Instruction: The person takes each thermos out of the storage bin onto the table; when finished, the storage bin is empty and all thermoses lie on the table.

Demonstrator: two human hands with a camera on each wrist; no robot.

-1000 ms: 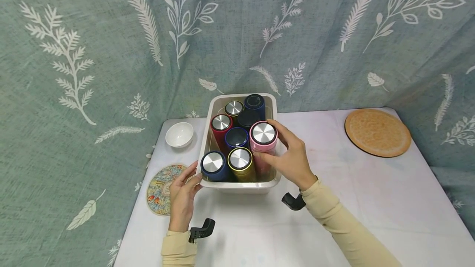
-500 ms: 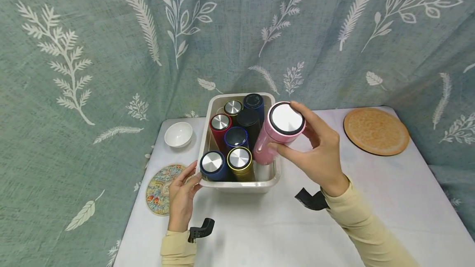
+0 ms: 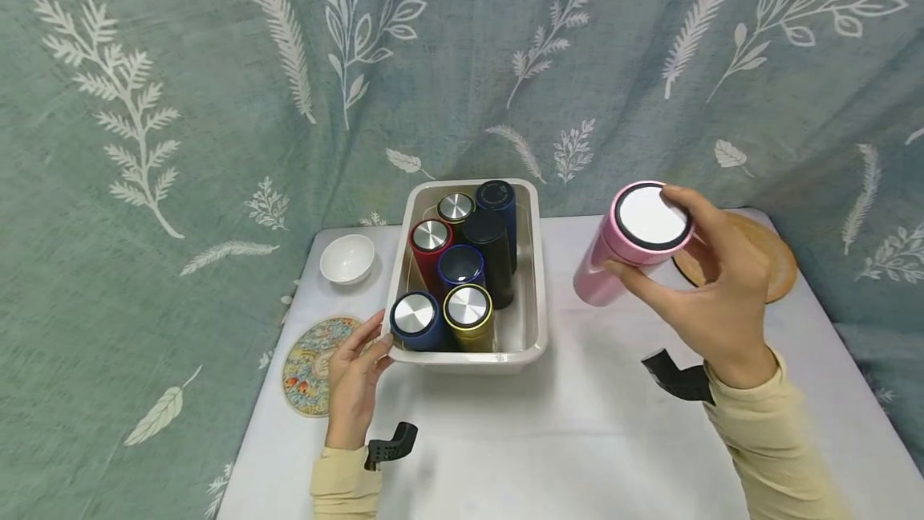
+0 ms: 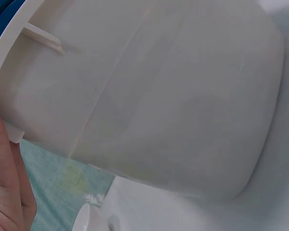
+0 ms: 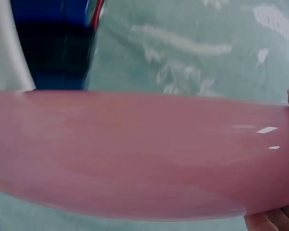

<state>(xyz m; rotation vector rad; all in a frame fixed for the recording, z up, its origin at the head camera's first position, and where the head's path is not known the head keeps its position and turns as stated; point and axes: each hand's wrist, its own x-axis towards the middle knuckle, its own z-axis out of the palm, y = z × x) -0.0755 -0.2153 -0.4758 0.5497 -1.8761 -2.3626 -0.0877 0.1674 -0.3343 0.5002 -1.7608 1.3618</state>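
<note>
My right hand grips a pink thermos bottle near its silver-topped lid, tilted, to the right of a white plastic tub. The pink bottle fills the middle of the right wrist view. With thumb and fingers, my left hand holds the tub's front left rim. Inside the tub stand several more bottles, among them a blue one, a yellow one, a red one and a tall black one. The left wrist view shows the tub's outer wall.
A small white bowl stands left of the tub. In front of it lies a round patterned mat, partly behind my left hand. At the right back is a round tan board, partly covered by my right hand. A leaf-print curtain hangs behind the table.
My right hand has lifted the pink bottle out of the tub and carried it to the right. The left hand has stayed at the tub's rim.
</note>
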